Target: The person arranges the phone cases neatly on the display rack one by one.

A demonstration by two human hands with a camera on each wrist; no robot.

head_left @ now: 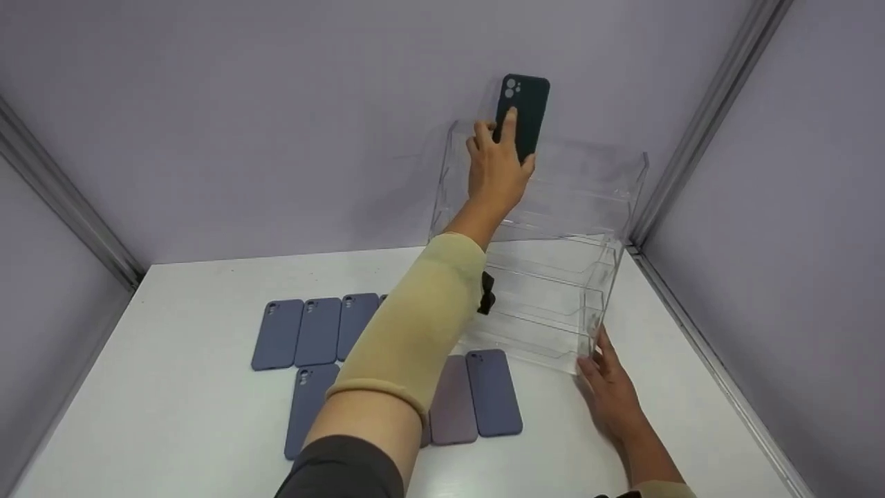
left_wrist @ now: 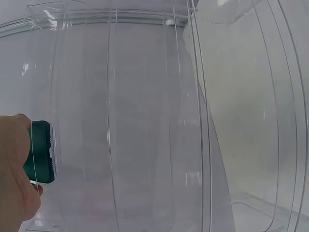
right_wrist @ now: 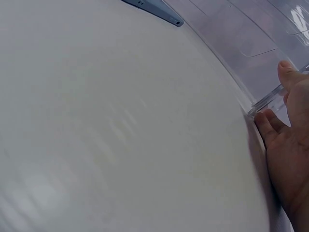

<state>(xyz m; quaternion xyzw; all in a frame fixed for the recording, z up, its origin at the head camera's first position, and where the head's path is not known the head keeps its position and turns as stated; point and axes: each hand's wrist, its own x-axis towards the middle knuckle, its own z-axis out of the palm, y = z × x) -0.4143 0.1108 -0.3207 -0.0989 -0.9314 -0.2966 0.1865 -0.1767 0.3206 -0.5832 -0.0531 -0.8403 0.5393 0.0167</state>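
My left hand point(head_left: 496, 169) reaches up to the top tier of a clear plastic display rack point(head_left: 546, 266). It holds a dark green phone case point(head_left: 532, 111) upright, thumb on one long edge, forefinger laid along its back, other fingers at the opposite edge. In the left wrist view, the end of the green case point(left_wrist: 41, 153) shows behind the clear plastic. Low down, my right hand point(head_left: 612, 391) grips the rack's front right corner, as the right wrist view shows with the thumb point(right_wrist: 287, 72) on one side and fingers point(right_wrist: 268, 125) on the other.
Several blue-grey phone cases point(head_left: 278, 335) lie on the white table point(head_left: 173, 415) to the left, partly hidden by my left forearm. A mauve case point(head_left: 454, 401) and another blue-grey case point(head_left: 495, 393) lie before the rack. Walls point(head_left: 276, 138) close in the back and sides.
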